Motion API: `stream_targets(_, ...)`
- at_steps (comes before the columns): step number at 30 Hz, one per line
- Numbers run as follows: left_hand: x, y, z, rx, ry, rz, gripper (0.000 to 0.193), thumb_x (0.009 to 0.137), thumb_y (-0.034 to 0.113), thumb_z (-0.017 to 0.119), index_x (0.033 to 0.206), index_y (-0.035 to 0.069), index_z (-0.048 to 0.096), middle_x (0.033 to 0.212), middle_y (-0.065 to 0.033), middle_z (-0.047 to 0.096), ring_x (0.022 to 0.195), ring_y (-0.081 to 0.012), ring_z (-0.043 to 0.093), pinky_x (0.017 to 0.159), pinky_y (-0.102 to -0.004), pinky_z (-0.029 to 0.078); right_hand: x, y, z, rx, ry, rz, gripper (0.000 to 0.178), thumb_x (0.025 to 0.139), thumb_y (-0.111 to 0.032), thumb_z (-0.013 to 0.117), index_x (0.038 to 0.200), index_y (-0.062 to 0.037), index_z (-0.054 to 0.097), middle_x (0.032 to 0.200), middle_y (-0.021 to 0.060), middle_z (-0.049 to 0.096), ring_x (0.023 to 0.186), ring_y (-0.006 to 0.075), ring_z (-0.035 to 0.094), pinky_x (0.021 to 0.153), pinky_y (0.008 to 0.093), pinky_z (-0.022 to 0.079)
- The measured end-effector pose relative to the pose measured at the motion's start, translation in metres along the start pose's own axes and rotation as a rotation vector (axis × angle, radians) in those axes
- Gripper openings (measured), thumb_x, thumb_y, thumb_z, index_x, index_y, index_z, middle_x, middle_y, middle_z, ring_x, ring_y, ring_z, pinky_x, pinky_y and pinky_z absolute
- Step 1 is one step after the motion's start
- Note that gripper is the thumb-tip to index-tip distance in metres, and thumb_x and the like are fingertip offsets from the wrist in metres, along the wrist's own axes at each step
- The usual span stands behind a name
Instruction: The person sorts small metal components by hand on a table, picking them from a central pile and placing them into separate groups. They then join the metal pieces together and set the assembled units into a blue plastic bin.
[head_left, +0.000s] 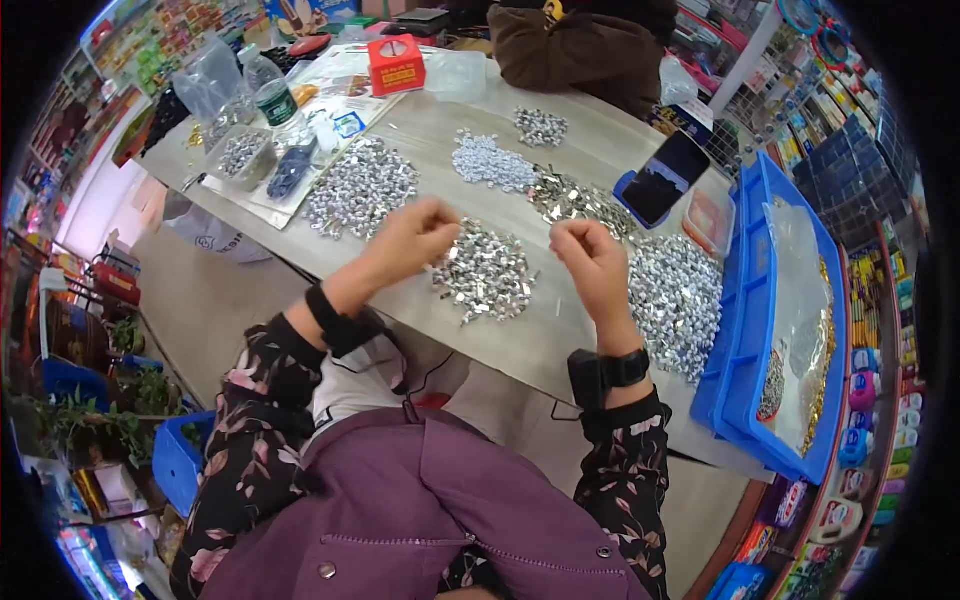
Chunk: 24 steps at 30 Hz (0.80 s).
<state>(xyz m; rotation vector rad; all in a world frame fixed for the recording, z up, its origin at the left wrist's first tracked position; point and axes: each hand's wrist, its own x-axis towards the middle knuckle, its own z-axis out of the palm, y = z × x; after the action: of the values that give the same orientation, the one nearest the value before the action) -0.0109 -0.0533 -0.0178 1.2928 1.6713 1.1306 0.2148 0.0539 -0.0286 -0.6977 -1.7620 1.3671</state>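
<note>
My left hand (412, 240) is closed in a pinch at the left edge of a central pile of small shiny silver pieces (485, 275). Right of that pile my right hand (597, 262) is held with thumb and fingers pressed together. Whatever is between the fingers of either hand is too small to make out. Beside my left hand spreads a heap of silver pieces (365, 185). A larger silver heap (675, 300) lies to the right of my right hand. Beyond it are flat metal pieces (575, 198) and a group of pale white-blue pieces (490, 163).
A blue crate (735, 290) with a plastic bag stands at the table's right. Near it are a propped phone (667, 178) and a clear tub (708, 218). A red box (396, 66), a water bottle (268, 88) and a brown bag (575, 60) sit at the back.
</note>
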Motion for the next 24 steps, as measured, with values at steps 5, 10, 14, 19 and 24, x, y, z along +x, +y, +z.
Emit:
stream_targets(5, 0.009, 0.0, -0.015, 0.234, -0.07, 0.075, 0.011, 0.084, 0.011, 0.054, 0.088, 0.0, 0.054, 0.068, -0.0012, 0.055, 0.057, -0.0063, 0.052, 0.049, -0.0218, 0.042, 0.006, 0.008, -0.015, -0.177, 0.039, 0.026, 0.014, 0.081, -0.014, 0.06, 0.086, -0.0006, 0.061, 0.072, 0.0007, 0.059, 0.067, 0.0065, 0.053, 0.06, 0.0204, 0.043)
stream_targets(10, 0.013, 0.014, -0.009, 0.235, -0.127, 0.031, 0.013, 0.081, 0.012, 0.055, 0.085, 0.0, 0.056, 0.066, -0.0037, 0.056, 0.053, -0.0089, 0.052, 0.049, -0.0238, 0.042, 0.002, 0.008, -0.017, -0.508, -0.039, -0.029, 0.015, 0.078, -0.016, 0.063, 0.085, -0.0022, 0.063, 0.073, 0.0057, 0.061, 0.065, 0.0122, 0.057, 0.06, 0.0243, 0.045)
stream_targets(14, 0.014, 0.015, 0.003, 0.228, -0.156, 0.082, 0.014, 0.08, 0.013, 0.056, 0.083, 0.0, 0.057, 0.066, -0.0053, 0.057, 0.053, -0.0109, 0.053, 0.05, -0.0251, 0.042, 0.002, 0.01, -0.018, -0.583, -0.047, -0.049, 0.015, 0.077, -0.016, 0.063, 0.084, -0.0035, 0.063, 0.074, 0.0093, 0.062, 0.066, 0.0169, 0.059, 0.06, 0.0271, 0.046)
stream_targets(19, 0.023, 0.042, 0.036, 0.083, -0.333, 0.081, 0.011, 0.082, 0.011, 0.055, 0.086, 0.0, 0.055, 0.064, -0.0018, 0.053, 0.057, -0.0061, 0.051, 0.049, -0.0227, 0.042, 0.002, 0.014, -0.016, -0.682, -0.047, -0.062, 0.014, 0.077, -0.016, 0.062, 0.085, -0.0041, 0.063, 0.076, 0.0104, 0.062, 0.068, 0.0195, 0.06, 0.061, 0.0291, 0.047)
stream_targets(24, 0.046, 0.079, 0.102, 0.096, -0.444, 0.449, 0.016, 0.082, 0.01, 0.055, 0.096, 0.002, 0.057, 0.074, -0.0051, 0.06, 0.062, -0.0091, 0.055, 0.054, -0.023, 0.046, -0.001, 0.03, -0.007, -0.636, 0.022, -0.086, 0.017, 0.074, -0.016, 0.06, 0.089, -0.0082, 0.063, 0.079, 0.0103, 0.062, 0.073, 0.0268, 0.061, 0.065, 0.0334, 0.048)
